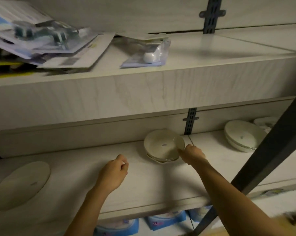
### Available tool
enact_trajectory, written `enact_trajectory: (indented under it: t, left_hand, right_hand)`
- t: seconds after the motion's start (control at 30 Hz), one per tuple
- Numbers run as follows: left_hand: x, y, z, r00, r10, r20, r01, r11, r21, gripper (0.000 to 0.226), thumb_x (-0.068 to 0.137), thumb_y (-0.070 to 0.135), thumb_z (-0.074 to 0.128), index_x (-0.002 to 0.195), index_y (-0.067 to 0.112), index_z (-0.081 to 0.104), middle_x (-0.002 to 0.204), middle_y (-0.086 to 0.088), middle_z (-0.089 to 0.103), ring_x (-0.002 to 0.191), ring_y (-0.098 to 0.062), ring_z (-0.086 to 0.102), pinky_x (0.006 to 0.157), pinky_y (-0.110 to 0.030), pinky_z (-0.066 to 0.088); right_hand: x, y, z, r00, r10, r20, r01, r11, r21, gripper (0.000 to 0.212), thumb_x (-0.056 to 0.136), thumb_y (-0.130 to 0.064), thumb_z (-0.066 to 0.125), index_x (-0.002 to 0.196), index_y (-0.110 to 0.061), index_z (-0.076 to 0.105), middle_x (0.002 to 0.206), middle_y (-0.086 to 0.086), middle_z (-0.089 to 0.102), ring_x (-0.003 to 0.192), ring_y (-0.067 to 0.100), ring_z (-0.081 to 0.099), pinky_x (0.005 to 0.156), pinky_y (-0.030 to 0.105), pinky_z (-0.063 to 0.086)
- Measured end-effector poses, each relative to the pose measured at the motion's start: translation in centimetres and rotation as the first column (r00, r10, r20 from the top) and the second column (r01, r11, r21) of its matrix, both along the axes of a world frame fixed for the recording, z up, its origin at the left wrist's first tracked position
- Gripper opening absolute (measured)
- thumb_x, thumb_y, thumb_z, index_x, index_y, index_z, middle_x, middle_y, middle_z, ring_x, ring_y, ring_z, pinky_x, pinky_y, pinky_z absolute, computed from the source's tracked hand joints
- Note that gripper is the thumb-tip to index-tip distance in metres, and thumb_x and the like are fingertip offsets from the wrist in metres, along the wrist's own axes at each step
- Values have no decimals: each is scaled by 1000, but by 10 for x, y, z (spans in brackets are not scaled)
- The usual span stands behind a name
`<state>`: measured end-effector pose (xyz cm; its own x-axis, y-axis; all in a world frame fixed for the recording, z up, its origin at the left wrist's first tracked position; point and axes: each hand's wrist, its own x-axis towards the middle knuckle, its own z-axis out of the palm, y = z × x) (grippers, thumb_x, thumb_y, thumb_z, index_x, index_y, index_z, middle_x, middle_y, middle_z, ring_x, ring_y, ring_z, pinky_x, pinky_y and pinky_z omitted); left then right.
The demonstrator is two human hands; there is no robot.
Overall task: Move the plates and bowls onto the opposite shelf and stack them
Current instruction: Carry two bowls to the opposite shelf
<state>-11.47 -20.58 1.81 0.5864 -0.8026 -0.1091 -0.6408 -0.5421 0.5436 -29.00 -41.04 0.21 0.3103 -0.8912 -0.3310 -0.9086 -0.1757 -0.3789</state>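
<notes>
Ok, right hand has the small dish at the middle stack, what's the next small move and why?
Probably lower the dish flat into the top bowl of the middle stack and let go. The right hand pinches its rim and it stands tilted over that bowl, not seated. The left hand is curled and holds nothing.

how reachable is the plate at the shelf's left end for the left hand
Probably yes: the left hand looks empty, and only bare shelf lies between it and the plate.
</notes>
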Motion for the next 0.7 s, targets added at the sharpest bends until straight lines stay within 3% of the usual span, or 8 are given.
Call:
enact_trajectory:
  t: [0.2, 0.37, 0.47, 0.53, 0.63, 0.7]
  left_hand:
    - [20, 0, -7, 998, -57, 26, 56, 998, 15, 18, 92, 29, 43, 100, 16, 53, 87, -3, 70, 79, -22, 64, 77, -39, 54]
    - [27, -6, -16, 996, -87, 5, 87, 996, 21, 19, 91, 32, 44, 101, 18, 53, 85, -1, 70, 78, -20, 64, 78, -39, 54]
    - [28, -10, -22, 995, -98, -16, 98, 995, 22, 19, 90, 32, 45, 101, 18, 54, 87, -2, 70, 81, -21, 64, 78, -39, 54]
    - [28, -14, -25, 995, -98, -23, 99, 995, 24, 18, 91, 32, 45, 98, 18, 55, 87, -2, 71, 81, -21, 64, 77, -37, 54]
    - [27, -21, -27, 997, -71, -22, 71, 997, 15, 20, 91, 31, 44, 91, 15, 57, 85, -5, 71, 79, -25, 64, 74, -36, 52]
    - [25, -31, -28, 998, -43, -34, 44, 999, 17, 27, 92, 30, 42, 79, 11, 55, 85, -10, 70, 80, -28, 63, 73, -36, 50]
  right_hand:
    - [13, 1, 3, 990, -7, -139, 0, 999, -48, 27, 92, -26, 45, 109, -11, 59, 99, 7, 61, 92, 23, 59, 82, 31, 48]
    - [14, 2, 11, 972, -23, -233, 4, 996, -85, 24, 90, -23, 49, 109, -13, 58, 104, 6, 62, 84, 20, 50, 78, 27, 43]
    - [14, 1, 12, 991, -61, -117, 62, 998, 4, 15, 88, -24, 47, 88, -13, 57, 92, 6, 59, 84, 22, 56, 72, 28, 44]
    - [11, -2, 13, 996, -84, -4, 84, 995, 46, 24, 89, -26, 44, 71, -12, 50, 88, 8, 58, 81, 24, 55, 66, 27, 42]
    - [3, 1, 22, 994, -94, 60, 94, 996, 1, 29, 94, -28, 39, 77, -8, 50, 83, 8, 53, 77, 25, 49, 55, 27, 35]
    - [-5, 8, 29, 989, -97, 111, 102, 994, -45, 33, 94, -26, 39, 70, -6, 50, 75, 9, 51, 74, 25, 48, 49, 25, 30]
